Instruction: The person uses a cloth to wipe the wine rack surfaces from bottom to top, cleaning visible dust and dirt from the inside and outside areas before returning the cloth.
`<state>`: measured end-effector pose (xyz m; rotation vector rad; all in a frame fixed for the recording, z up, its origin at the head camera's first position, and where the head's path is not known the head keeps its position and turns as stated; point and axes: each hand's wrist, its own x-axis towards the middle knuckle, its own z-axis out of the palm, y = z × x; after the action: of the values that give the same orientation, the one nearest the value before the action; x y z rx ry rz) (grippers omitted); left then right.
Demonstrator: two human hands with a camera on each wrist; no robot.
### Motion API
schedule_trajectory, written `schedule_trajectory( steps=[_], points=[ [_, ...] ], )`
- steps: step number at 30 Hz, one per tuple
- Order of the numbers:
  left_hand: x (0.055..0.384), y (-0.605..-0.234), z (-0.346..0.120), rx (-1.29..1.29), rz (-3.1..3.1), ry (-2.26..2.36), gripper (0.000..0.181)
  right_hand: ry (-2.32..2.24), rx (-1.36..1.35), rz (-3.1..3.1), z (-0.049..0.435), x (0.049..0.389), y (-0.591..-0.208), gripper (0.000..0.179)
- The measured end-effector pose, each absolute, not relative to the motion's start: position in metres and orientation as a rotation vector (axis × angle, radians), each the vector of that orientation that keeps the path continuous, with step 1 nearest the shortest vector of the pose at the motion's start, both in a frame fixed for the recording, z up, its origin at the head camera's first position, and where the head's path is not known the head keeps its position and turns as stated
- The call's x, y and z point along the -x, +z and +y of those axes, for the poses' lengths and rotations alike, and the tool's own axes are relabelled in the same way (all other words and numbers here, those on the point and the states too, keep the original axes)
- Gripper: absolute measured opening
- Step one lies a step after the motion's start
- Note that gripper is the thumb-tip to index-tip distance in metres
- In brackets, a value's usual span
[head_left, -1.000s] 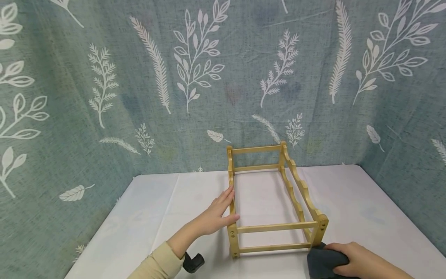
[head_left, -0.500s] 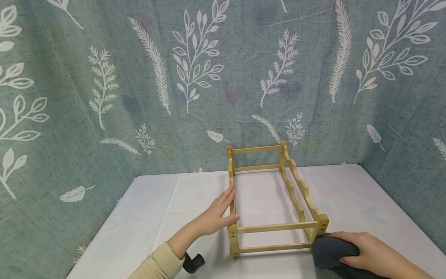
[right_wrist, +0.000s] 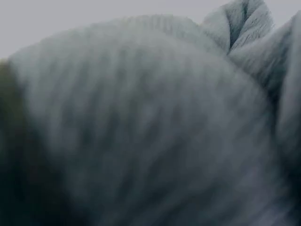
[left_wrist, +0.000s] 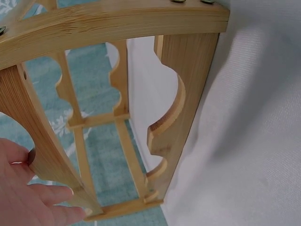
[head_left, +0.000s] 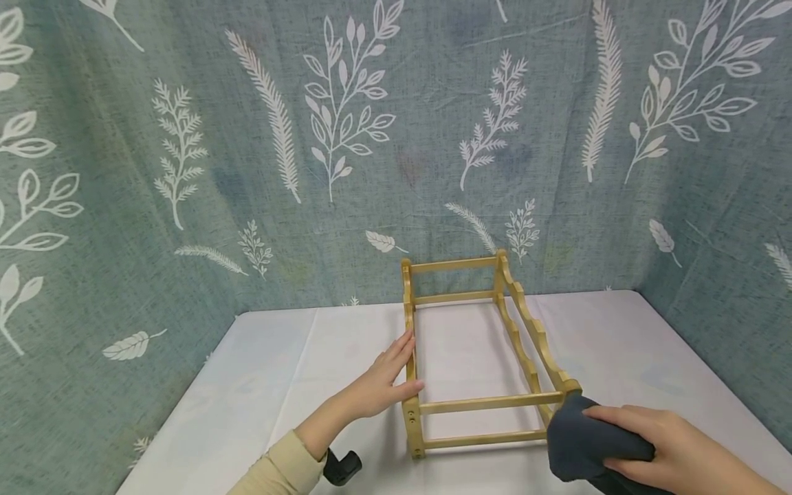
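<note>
A wooden wine rack point(head_left: 489, 401) with scalloped rails stands on the white table, its length running away from me. My left hand point(head_left: 377, 386) holds its left rail, with the thumb over the inner side and the fingers along it; in the left wrist view the fingertips point(left_wrist: 56, 193) lie against the notched upper rail point(left_wrist: 47, 141). My right hand point(head_left: 656, 440) grips a bunched dark grey cloth point(head_left: 588, 440), which presses against the rack's near right post and hides most of it. Blurred fabric of the cloth point(right_wrist: 150, 122) fills the right wrist view.
A black object point(head_left: 342, 467) with a short tube-like end shows beside the left sleeve point(head_left: 281, 467), partly hidden by it. A green leaf-patterned curtain point(head_left: 396, 137) hangs behind and at both sides of the white table point(head_left: 346, 337).
My right hand has moved the cloth up and a little right along the near right post, covering its bolted end. My left hand and the rack have stayed in place.
</note>
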<state>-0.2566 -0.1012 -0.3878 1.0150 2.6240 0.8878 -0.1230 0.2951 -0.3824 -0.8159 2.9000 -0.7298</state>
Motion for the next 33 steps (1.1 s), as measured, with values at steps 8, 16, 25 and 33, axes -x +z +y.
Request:
schedule_trajectory(
  steps=[8,16,25,33],
  points=[
    [0.257,-0.389,-0.102,-1.038,2.617,0.879,0.077,-0.532,0.707,3.017,0.256,0.13,-0.383,0.054],
    [0.255,-0.387,-0.104,-1.014,2.624,0.872,0.078,-0.536,0.774,3.091,0.212,0.139,-0.388,0.053],
    [0.256,-0.388,-0.105,-1.014,2.639,0.874,0.075,-0.592,1.07,3.158,0.149,0.146,-0.385,0.052],
    [0.257,-0.39,-0.105,-1.021,2.627,0.878,0.079,-0.533,1.148,3.157,0.113,0.151,-0.388,0.055]
  ],
)
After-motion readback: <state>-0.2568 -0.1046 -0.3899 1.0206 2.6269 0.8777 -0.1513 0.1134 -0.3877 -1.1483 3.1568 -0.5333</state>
